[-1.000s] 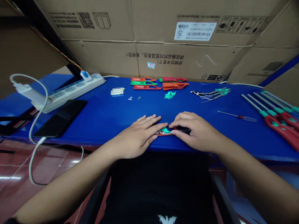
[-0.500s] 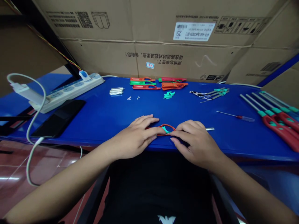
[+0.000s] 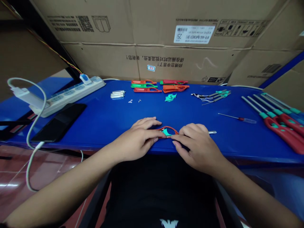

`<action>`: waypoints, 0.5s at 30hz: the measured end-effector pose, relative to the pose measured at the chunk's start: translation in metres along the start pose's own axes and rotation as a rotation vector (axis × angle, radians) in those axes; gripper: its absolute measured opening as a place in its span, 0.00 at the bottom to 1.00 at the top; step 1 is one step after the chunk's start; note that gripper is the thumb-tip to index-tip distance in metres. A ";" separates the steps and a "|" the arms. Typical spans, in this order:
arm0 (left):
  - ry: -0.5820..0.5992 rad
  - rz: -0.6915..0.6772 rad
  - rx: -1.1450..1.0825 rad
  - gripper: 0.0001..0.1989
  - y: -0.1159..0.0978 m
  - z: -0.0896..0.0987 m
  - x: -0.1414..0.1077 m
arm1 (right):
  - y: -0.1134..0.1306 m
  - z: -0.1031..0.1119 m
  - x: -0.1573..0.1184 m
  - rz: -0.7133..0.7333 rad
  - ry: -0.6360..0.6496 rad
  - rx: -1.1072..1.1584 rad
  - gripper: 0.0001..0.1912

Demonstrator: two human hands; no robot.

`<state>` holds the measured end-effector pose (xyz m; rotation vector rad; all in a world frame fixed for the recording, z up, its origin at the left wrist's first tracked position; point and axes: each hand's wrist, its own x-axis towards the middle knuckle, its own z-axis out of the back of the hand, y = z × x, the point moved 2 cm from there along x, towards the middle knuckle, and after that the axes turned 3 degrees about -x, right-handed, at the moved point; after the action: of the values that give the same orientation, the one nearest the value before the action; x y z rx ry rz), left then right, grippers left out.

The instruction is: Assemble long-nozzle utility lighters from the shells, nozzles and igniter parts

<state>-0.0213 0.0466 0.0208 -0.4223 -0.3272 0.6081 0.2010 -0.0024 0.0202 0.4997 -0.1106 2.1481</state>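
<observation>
Near the table's front edge lies an orange-red lighter casing, its loop-shaped handle showing between my hands. My left hand is closed on the casing's left part, its index fingertip against a teal trigger in the loop. Closed on the casing's right part is my right hand, with thumb and index finger near the lower rim of the loop. A metal tube end sticks out beyond my right hand. My fingers hide both ends of the casing.
Farther back lie several casing halves, teal triggers, clear cylinders, tiny parts and wired metal tubes. A screwdriver and assembled lighters lie right; a phone and power strip left.
The left index fingertip has shifted slightly left, and more of the teal trigger shows. The right hand keeps nearly the same place on the casing. The whole view has shifted slightly.
</observation>
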 end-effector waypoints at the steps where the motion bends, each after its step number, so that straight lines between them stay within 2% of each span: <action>1: 0.009 0.001 -0.020 0.16 0.001 0.001 0.001 | -0.002 0.000 0.000 -0.003 -0.002 0.030 0.10; 5: 0.024 -0.015 -0.036 0.15 0.003 0.005 0.005 | -0.013 0.007 0.004 -0.012 -0.016 0.108 0.09; 10: 0.009 -0.047 -0.037 0.17 0.003 0.007 0.009 | -0.033 0.026 0.019 -0.007 -0.032 0.070 0.10; 13: 0.006 -0.057 -0.062 0.16 0.000 0.014 0.009 | -0.056 0.032 0.037 -0.006 -0.011 0.000 0.12; 15: -0.008 -0.064 -0.068 0.15 -0.003 0.025 0.012 | -0.079 0.031 0.054 -0.053 0.059 -0.089 0.15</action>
<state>-0.0211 0.0592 0.0457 -0.4729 -0.3679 0.5375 0.2463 0.0777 0.0618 0.3830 -0.1572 2.0941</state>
